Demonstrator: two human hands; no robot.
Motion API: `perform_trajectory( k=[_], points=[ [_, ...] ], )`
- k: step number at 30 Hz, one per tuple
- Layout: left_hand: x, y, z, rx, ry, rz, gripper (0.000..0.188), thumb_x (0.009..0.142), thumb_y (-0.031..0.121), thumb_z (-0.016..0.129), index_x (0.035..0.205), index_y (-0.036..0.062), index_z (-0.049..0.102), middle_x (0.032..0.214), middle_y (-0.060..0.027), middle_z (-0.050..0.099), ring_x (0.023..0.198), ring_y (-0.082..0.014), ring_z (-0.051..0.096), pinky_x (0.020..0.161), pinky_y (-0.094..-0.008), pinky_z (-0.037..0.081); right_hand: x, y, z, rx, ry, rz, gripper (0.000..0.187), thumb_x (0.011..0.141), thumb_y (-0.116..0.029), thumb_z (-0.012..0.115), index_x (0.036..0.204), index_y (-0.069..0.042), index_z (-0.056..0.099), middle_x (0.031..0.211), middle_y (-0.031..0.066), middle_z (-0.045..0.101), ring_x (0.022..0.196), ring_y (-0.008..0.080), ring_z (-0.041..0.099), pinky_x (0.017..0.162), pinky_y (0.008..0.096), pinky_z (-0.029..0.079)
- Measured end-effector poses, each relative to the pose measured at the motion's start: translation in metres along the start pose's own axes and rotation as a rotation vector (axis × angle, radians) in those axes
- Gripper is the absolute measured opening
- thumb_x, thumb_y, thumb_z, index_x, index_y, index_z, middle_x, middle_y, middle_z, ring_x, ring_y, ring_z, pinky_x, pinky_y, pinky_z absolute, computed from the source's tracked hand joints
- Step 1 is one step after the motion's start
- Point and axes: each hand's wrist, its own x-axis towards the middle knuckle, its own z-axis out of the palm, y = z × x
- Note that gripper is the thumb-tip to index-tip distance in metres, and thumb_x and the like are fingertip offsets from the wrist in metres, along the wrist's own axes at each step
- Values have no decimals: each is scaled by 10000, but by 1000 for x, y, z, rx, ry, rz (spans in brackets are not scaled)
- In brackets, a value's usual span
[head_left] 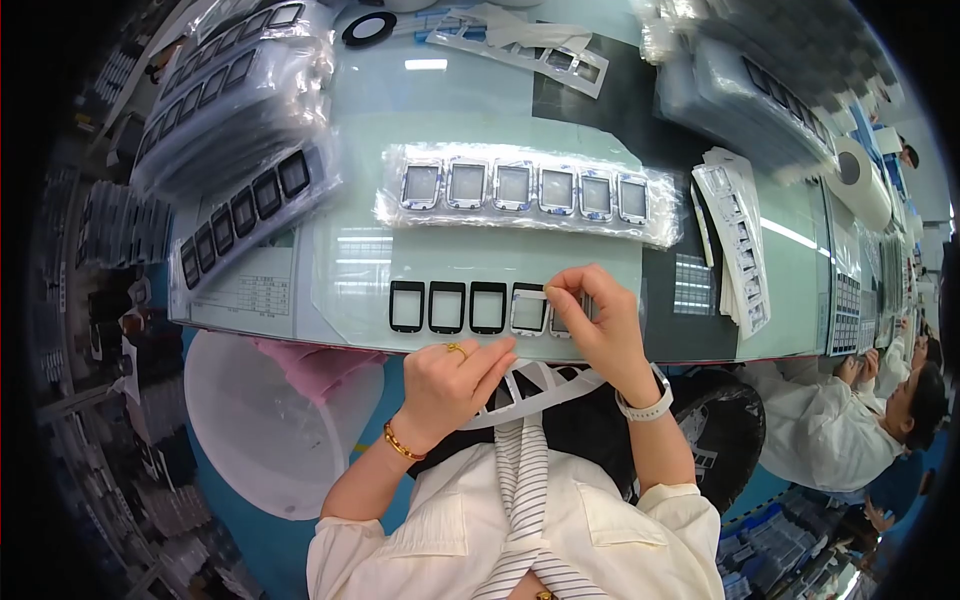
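Small black rectangular frames with clear windows stand in a row along the table's near edge; one (488,307) is third from the left. At the fourth frame (515,318), which has a pale layer on it, my right hand (605,325) pinches near the upper right corner. What lies between its fingertips is too small to make out. That hand partly covers another frame beside it. My left hand (455,385) rests at the table edge, its fingers stretched together toward the fourth frame's lower edge. Under it, a white strip with cut-out windows (530,400) hangs over my lap.
A tray of several frames (515,222) lies beyond the row. Wrapped tray stacks stand at left (235,115) and right (725,95). White cut-out strips (738,235) lie at right, a black tape roll (369,29) at the back. A white bin (250,440) stands below left; co-workers sit at right.
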Motion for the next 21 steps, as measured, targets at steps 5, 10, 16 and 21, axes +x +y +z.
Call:
perform_trajectory(
  k=[5, 10, 16, 21],
  points=[
    [0, -2, 2, 9, 6, -1, 148, 922, 247, 780, 1053, 182, 800, 628, 6, 536, 481, -192, 525, 468, -337, 410, 2, 3, 1, -26, -1, -22, 89, 968, -63, 723, 987, 21, 703, 874, 57, 681, 764, 127, 603, 713, 277, 487],
    [1, 0, 2, -4, 18, -3, 150, 895, 209, 804, 1039, 171, 825, 594, -1, 509, 453, -188, 480, 453, -340, 381, 0, 2, 1, -23, 9, -18, 85, 968, -62, 722, 989, 19, 706, 874, 58, 681, 759, 126, 601, 706, 276, 484],
    [-2, 1, 1, 18, -7, 8, 195, 906, 251, 797, 1093, 195, 810, 604, 11, 470, 472, -183, 497, 463, -336, 398, -1, 0, 1, -17, 13, -13, 79, 962, -55, 729, 987, 17, 707, 877, 55, 682, 754, 124, 597, 697, 277, 480],
    [-3, 3, 1, 31, -11, 13, 225, 896, 243, 806, 1117, 200, 812, 595, 13, 453, 466, -178, 482, 461, -336, 390, -4, 0, 1, -14, 7, 5, 73, 958, -48, 730, 986, 17, 709, 879, 57, 683, 760, 128, 598, 703, 278, 481]
  ],
)
